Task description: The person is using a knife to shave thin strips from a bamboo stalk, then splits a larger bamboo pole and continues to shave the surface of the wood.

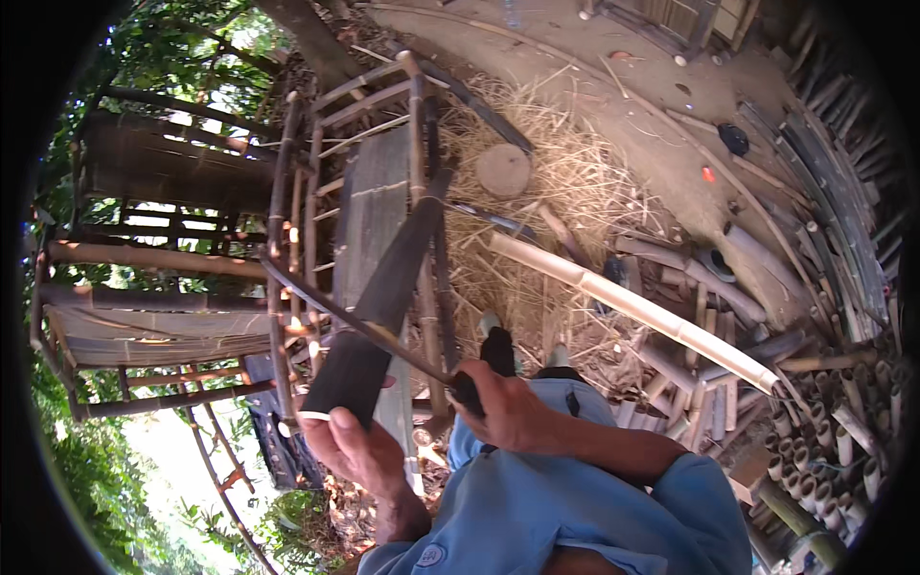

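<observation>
My left hand grips the near end of a wide, dark strip of split bamboo. The strip slants up and away, its far part lying over the frame of a bamboo bench. In my right hand is the dark handle of a long knife. Its narrow blade points to the far left and crosses over the bamboo strip, just beyond my left hand. Whether the edge touches the strip I cannot tell. My left fingers are partly hidden beneath the strip.
A pale split bamboo pole lies slanting on the right. Beyond my feet, a round wooden stump sits among straw-like shavings. Cut bamboo tubes are stacked at the lower right. Bamboo seats stand on the left beside leafy plants.
</observation>
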Demonstrator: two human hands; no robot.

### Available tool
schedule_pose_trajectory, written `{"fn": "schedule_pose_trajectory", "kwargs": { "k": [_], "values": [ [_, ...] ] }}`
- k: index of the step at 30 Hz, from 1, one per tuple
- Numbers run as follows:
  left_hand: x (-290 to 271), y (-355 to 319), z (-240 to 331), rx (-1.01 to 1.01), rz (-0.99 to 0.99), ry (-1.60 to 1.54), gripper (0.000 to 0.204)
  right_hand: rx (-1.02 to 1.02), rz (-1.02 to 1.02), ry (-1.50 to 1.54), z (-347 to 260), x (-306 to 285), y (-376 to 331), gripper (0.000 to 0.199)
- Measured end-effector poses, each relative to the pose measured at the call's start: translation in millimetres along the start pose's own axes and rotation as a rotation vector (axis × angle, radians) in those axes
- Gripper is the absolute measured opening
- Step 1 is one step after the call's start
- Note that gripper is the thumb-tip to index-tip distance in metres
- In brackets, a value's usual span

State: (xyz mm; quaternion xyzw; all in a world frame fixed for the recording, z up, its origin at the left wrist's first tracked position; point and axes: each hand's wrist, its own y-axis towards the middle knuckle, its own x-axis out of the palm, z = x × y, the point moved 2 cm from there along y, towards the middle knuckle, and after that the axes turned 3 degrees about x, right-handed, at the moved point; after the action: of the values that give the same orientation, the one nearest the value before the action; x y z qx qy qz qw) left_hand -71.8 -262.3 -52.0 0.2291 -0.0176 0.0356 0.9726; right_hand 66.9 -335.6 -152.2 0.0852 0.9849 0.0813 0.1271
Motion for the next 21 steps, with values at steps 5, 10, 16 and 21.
{"fn": "schedule_pose_trajectory", "kwargs": {
  "k": [5, 10, 16, 21],
  "values": [
    [3.7, 31.6, 6.5, 0.039, -0.031, 0.276, 0.040, 0.208, 0.057, -0.046, 32.4, -14.3, 27.3, 0.043],
    [5.3, 76.8, -4.7, 0.404, 0.084, 0.406, 0.025, 0.252, 0.180, -0.114, 39.4, -57.9, 28.6, 0.039],
    [19.6, 145.4, -3.2, 0.476, 0.024, 0.088, 0.030, 0.220, 0.333, -0.173, 35.0, -92.4, 40.2, 0.035],
    [81.2, 188.0, -6.8, 0.470, -0.207, -0.563, 0.027, 0.160, 0.409, -0.213, 12.4, -122.2, 45.3, 0.034]
  ]
}}
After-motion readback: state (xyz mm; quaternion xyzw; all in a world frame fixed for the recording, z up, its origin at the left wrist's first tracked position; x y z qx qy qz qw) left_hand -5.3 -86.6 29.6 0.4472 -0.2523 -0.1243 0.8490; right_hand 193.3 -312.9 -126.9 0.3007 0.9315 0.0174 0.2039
